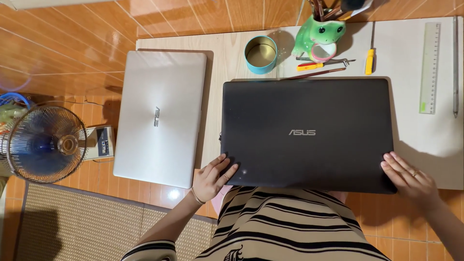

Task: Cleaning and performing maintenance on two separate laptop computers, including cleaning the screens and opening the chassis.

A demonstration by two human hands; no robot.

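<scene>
Dark laptop (307, 133) closed on table (435, 145); left hand (215, 176), right hand (408, 176) flat on near corners, fingers spread, gripping nothing. Unopened.

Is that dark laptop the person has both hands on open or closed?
Closed. The dark grey laptop lies flat on the table with its lid facing up; no screen or keyboard shows. The left hand and right hand rest on its near corners.
</scene>
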